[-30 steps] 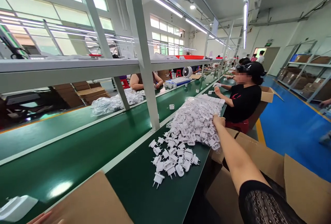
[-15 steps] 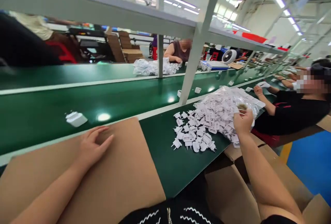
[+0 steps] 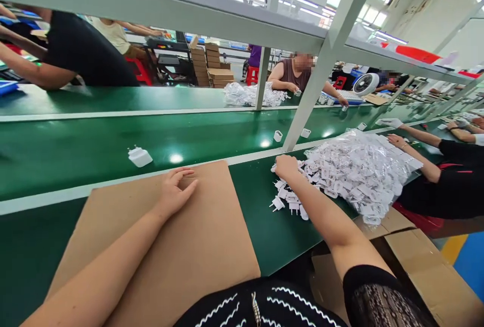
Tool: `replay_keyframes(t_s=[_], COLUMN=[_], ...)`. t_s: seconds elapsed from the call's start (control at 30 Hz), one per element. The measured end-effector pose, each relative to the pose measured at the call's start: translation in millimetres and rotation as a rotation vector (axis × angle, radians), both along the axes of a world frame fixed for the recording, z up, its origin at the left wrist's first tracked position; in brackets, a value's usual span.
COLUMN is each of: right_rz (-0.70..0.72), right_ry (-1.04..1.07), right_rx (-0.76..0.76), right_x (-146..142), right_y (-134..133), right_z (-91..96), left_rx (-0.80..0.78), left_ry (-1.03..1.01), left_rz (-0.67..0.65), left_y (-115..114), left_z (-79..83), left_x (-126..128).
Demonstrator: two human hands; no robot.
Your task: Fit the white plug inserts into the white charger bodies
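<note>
My left hand [image 3: 177, 189] lies flat on a brown cardboard sheet [image 3: 196, 246], fingers stretched and thumb apart, holding nothing. At the left edge of a heap of loose white plug pieces [image 3: 293, 198], my right hand [image 3: 286, 167] is closed with its fingers pointing down. A bit of a white plug piece [image 3: 273, 167] shows at its fingertips; the rest is hidden behind the hand. A clear plastic bag [image 3: 363, 166] full of the same pieces lies to the right of that hand. On the green belt beyond my left hand sits a white charger [image 3: 139, 156] with pins.
A grey metal post [image 3: 313, 95] rises just beyond my right hand and carries a shelf beam [image 3: 189, 19]. More white housings [image 3: 278, 136] stand on the green belt [image 3: 212, 130]. Co-workers sit across the belt and to my right. Open cardboard boxes [image 3: 427, 261] are below at right.
My right hand has moved left from the plastic bag to the edge of the loose plug pieces. My left hand stays on the cardboard. The view has turned, shifting the scene rightward.
</note>
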State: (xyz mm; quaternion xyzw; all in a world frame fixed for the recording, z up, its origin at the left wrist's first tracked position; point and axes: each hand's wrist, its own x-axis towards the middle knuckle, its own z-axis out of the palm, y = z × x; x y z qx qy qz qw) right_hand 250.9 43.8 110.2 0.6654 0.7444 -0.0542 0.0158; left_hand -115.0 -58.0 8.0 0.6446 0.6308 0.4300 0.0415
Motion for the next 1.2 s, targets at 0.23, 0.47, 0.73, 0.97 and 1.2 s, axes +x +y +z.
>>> replay_keyframes(t_s=[0.23, 0.47, 0.73, 0.97, 1.2], right_rz=[0.36, 0.515, 0.641, 0.71, 0.745], right_ry=[0.294, 0.571, 0.355, 0.234, 0.252], right_rx=[-0.039, -0.055, 0.158, 0.16, 0.108], right_x=[-37.6, -51.3, -61.6, -60.0, -54.6], right_y=[-90.4, -152.2, -131.0, -135.0, -132.7], right_z=[7.3, -41.3, -76.6, -72.4, -63.4], left_rx=[-0.023, -0.217, -0.14, -0.427, -0.512], left_ry=[-0.041, 0.007, 0.257, 0.34, 0.601], left_rz=[-0.022, 0.033, -0.112, -0.317, -0.545], left_y=[4.0, 4.2, 86.7, 209.3, 266.6], left_z=[-6.1, -4.9, 34.8, 50.0, 61.7], left_x=[-4.6, -1.4, 54.3, 150.1, 196.1])
